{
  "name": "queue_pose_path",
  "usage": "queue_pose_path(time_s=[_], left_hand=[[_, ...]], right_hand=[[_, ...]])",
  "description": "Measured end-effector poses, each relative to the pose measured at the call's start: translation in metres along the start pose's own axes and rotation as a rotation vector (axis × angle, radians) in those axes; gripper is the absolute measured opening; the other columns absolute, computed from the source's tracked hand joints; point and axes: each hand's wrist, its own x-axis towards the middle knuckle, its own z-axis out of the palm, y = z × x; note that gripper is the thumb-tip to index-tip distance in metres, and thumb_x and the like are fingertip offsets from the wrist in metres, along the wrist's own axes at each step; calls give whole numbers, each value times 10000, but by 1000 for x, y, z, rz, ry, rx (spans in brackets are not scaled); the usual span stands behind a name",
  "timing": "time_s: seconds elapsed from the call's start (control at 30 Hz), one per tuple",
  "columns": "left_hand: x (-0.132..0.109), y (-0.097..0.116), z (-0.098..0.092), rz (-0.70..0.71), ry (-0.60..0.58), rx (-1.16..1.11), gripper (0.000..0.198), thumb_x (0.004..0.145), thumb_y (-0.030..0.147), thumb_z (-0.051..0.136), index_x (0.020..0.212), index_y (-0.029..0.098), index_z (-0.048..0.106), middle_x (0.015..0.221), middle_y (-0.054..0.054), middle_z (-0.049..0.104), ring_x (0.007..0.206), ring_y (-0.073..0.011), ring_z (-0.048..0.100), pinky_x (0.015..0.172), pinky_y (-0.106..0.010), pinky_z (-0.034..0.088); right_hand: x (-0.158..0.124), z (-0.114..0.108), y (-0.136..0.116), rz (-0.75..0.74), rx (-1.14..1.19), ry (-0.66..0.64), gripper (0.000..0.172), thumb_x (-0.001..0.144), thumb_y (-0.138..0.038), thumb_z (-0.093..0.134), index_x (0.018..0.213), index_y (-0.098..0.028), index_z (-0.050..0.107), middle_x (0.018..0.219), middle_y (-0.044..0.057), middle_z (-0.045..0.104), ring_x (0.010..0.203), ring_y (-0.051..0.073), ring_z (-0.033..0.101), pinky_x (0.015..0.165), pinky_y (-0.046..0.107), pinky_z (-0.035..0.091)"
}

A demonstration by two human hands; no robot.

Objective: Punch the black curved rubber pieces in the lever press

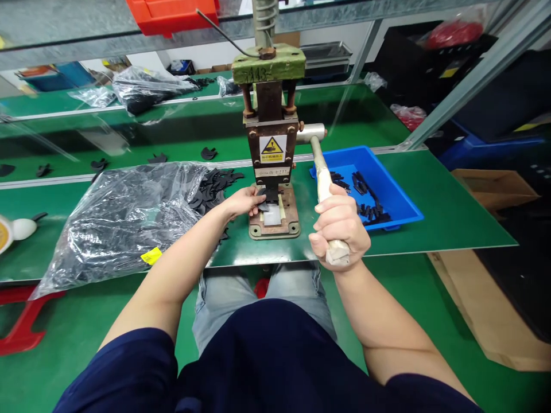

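Observation:
A green and brown hand press (272, 123) stands on the bench in front of me, with a yellow warning label on its front. My left hand (245, 202) pinches a flat black curved part (263, 201) at the press base, under the ram. Part of that piece is hidden by my fingers and the tool. My right hand (341, 226) is wrapped around the taped lever (322, 172) on the press's right side. The lever slants down toward me. A pale plate (272, 216) lies on the press base (293, 212).
A clear plastic bag (129, 215) of black parts lies left, with loose black pieces (210, 192) spilling from its mouth. At the right sits a blue tray (387, 189) holding small black pieces. Several black parts lie along the belt behind. A red bin (172, 16) hangs above.

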Motion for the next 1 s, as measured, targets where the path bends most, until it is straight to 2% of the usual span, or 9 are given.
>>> queue_pose_path(time_s=[0.3,0.43,0.53,0.7,0.87,1.0], left_hand=[[1,-1,2,15,-36,34,316,953,346,811,831,203,556,493,31,561,380,-84,490,404,-199,337],[3,3,3,9,-15,73,276,920,327,851,874,197,612,526,36,563,407,-101,524,435,-212,388],[6,9,4,-23,-2,134,250,892,294,876,882,194,647,533,26,575,421,-119,547,459,-229,431],[11,16,7,-93,18,179,199,885,256,874,934,187,693,507,11,581,405,-138,546,440,-233,422],[15,12,10,-50,0,92,266,808,269,938,938,186,721,504,26,585,387,-118,541,437,-213,429],[6,10,17,-16,42,78,266,833,298,908,971,180,714,546,0,632,428,-154,595,498,-268,522]], right_hand=[[-2,1,1,-6,-22,8,210,883,-336,757,791,-280,576,722,-51,652,920,185,736,1135,589,610],[-3,3,1,1,-28,47,222,893,-363,746,782,-283,572,713,-58,641,898,187,738,1118,602,615],[-3,5,1,17,-18,72,221,872,-361,752,768,-286,571,694,-66,639,875,190,730,1105,601,624],[-4,7,1,38,-23,99,238,870,-372,751,751,-290,561,668,-66,623,836,199,725,1129,636,608],[-3,4,-1,59,-40,66,222,870,-349,741,755,-295,558,679,-62,630,851,202,721,1194,644,568],[-1,-2,-1,38,-45,15,193,849,-310,738,774,-302,561,692,-53,639,855,214,731,1195,625,570]])
